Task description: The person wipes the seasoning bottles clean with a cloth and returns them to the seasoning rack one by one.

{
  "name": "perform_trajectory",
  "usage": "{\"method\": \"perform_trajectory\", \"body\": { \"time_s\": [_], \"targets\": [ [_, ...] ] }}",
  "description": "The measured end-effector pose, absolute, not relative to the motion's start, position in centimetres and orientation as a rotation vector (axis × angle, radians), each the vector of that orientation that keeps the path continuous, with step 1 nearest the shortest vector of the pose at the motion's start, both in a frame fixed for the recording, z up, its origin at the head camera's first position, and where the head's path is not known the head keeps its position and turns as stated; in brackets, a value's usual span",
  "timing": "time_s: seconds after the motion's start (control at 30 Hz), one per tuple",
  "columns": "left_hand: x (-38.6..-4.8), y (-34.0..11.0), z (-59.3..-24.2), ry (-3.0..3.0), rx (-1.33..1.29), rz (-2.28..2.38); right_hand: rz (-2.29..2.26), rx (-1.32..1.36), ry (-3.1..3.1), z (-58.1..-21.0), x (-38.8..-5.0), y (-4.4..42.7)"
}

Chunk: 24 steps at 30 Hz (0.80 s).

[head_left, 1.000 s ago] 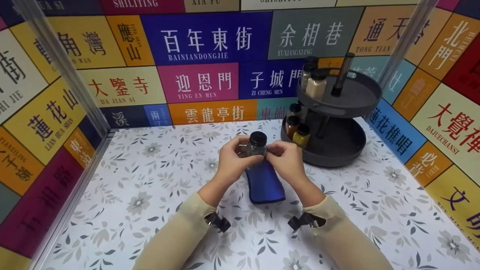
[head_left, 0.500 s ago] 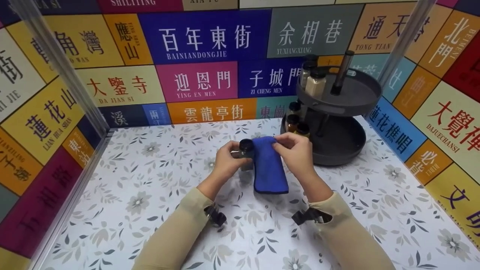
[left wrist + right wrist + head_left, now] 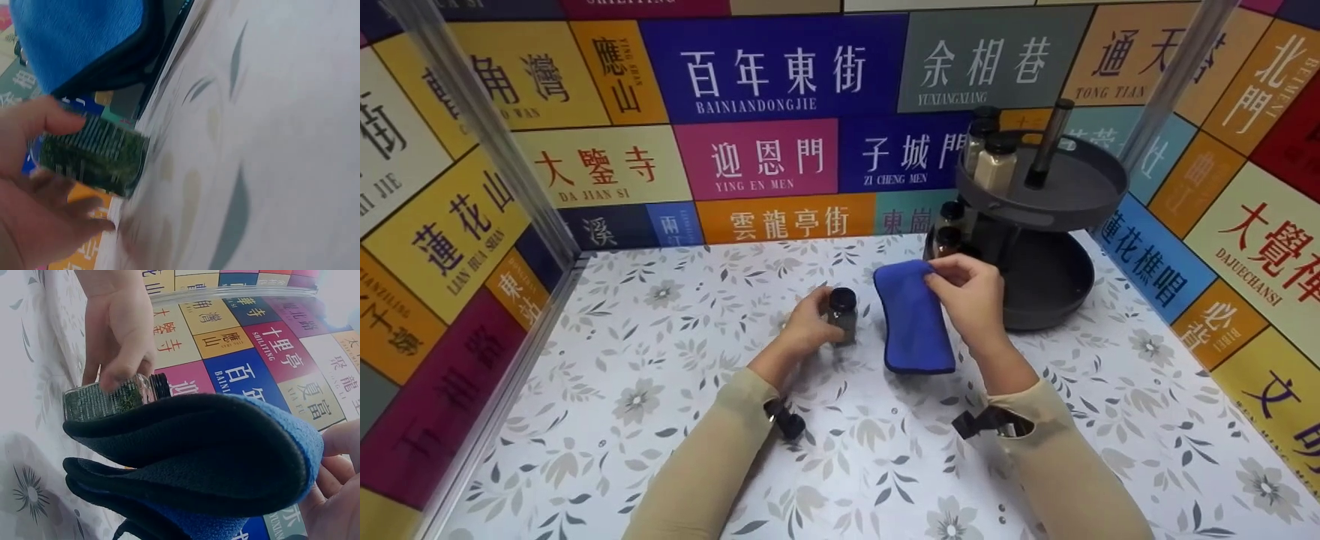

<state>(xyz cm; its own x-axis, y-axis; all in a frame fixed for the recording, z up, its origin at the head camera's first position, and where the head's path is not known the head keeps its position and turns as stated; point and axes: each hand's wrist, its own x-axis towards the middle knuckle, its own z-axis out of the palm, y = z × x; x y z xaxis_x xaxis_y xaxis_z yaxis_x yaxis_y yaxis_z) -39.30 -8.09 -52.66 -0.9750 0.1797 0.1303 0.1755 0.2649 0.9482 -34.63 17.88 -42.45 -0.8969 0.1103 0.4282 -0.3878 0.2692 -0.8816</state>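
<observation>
My left hand (image 3: 804, 328) holds a small glass spice jar (image 3: 846, 324) with a black lid, thumb on one side and fingers on the other. Dark green flakes and a printed label show on the jar (image 3: 93, 152) in the left wrist view. It stands upright, at or just above the tabletop; which of the two I cannot tell. To its right, my right hand (image 3: 971, 296) pinches a folded blue cloth (image 3: 916, 322) with dark edging by its top corner. The cloth hangs apart from the jar, and its folds (image 3: 185, 444) fill the middle of the right wrist view.
A two-tier dark grey round rack (image 3: 1050, 300) stands at the back right, behind my right hand. A jar of pale powder (image 3: 995, 169) and another jar sit on its upper tier, more jars below. Sign-printed walls enclose the flower-patterned table (image 3: 660, 450).
The cloth was against the jar; my right hand has lifted it off and drawn it to the right. My left hand has moved the jar slightly left and lower.
</observation>
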Motion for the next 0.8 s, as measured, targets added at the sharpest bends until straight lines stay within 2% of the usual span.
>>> {"method": "perform_trajectory", "body": {
  "time_s": [0.13, 0.53, 0.8],
  "targets": [
    [-39.5, -8.5, -52.6, 2.415, 0.552, 1.838, 1.667, 0.244, -2.154, -42.5, -34.7, 17.8],
    [-39.0, -7.8, -52.0, 2.422, 0.377, 1.922, 1.668, 0.207, -2.209, -42.9, -35.0, 17.0],
    [-37.5, -7.1, -49.0, 2.277, 0.553, 2.198, 1.793, 0.269, -2.126, -43.4, -34.2, 15.7]
  ]
}}
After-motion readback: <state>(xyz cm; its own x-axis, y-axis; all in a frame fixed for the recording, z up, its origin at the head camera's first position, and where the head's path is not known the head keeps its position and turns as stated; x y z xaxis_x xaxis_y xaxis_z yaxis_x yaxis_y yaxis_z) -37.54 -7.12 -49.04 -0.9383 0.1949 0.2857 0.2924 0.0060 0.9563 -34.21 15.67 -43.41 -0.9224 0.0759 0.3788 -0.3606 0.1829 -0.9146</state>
